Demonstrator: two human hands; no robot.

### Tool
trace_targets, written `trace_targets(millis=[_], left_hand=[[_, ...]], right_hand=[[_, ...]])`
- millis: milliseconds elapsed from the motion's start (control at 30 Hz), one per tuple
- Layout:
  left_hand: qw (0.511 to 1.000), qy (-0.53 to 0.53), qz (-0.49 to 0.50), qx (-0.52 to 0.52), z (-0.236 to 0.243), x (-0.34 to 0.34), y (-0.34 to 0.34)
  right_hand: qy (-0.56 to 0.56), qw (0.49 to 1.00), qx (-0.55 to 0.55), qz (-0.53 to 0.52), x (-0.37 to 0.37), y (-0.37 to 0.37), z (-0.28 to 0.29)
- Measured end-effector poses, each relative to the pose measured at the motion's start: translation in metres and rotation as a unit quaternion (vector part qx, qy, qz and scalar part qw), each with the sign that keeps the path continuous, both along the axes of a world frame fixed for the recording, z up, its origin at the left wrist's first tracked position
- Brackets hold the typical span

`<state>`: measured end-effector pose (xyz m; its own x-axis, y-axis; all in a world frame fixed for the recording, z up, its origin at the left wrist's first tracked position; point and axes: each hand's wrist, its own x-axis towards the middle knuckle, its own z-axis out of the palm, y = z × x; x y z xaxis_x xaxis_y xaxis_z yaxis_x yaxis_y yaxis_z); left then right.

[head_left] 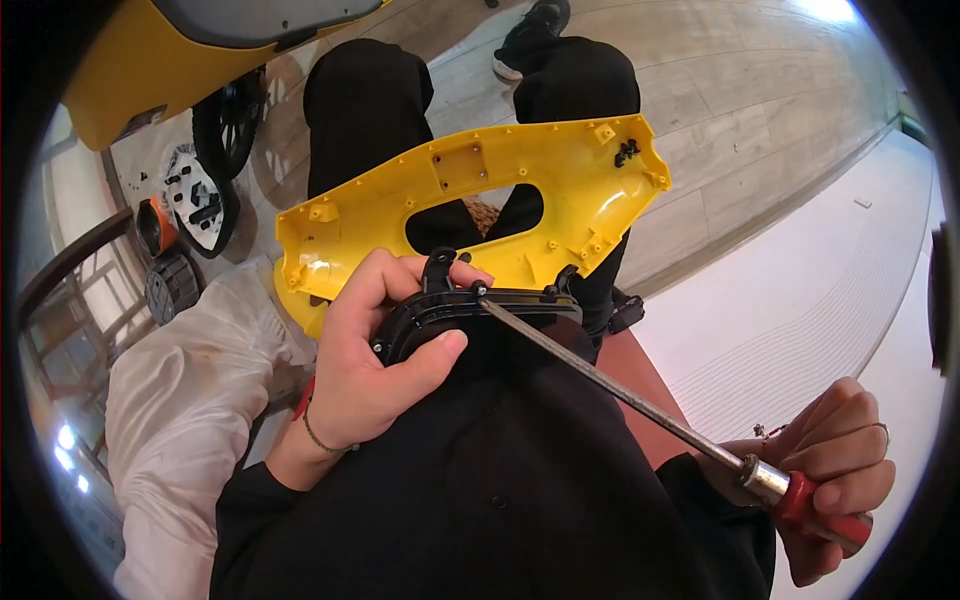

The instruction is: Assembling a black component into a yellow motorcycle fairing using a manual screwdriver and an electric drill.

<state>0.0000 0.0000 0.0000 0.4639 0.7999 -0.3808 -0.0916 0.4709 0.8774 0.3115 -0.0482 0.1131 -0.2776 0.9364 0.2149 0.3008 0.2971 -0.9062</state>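
My left hand (365,360) grips a glossy black curved housing (520,310) with brackets and small screws along its edge. My right hand (835,460) is closed on a screwdriver (610,385) with a red handle and long steel shaft; its tip meets a screw at the housing's upper edge. Beyond the housing, a yellow plastic shell (590,180) with an oval opening lies across my legs, with several small black pieces (627,152) on its right end.
A yellow vehicle body (130,90) and black wheel (225,130) stand upper left. Nearby are a tray (208,235) of small parts, an orange-black round item (160,228), a round grey case (170,290) and white fabric (185,400). A white board (760,250) is at right, beside wooden flooring (700,90).
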Motion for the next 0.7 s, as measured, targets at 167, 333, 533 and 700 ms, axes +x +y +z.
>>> trace_targets(millis=[167, 333, 533, 700], left_hand=[[0.998, 0.026, 0.032, -0.039, 0.005, 0.006, -0.001], [0.999, -0.022, 0.02, -0.039, 0.0, 0.0, -0.001], [0.999, -0.006, 0.024, -0.043, 0.0, -0.002, -0.002], [0.998, 0.032, 0.04, -0.024, 0.0, -0.004, -0.004]], right_hand=[[-0.019, 1.0, -0.017, -0.001, 0.001, 0.003, 0.002], [-0.019, 1.0, -0.021, 0.005, 0.0, 0.005, 0.002], [-0.045, 0.999, -0.001, -0.006, -0.012, 0.006, 0.0], [-0.066, 0.995, -0.024, 0.076, 0.001, 0.014, 0.004]])
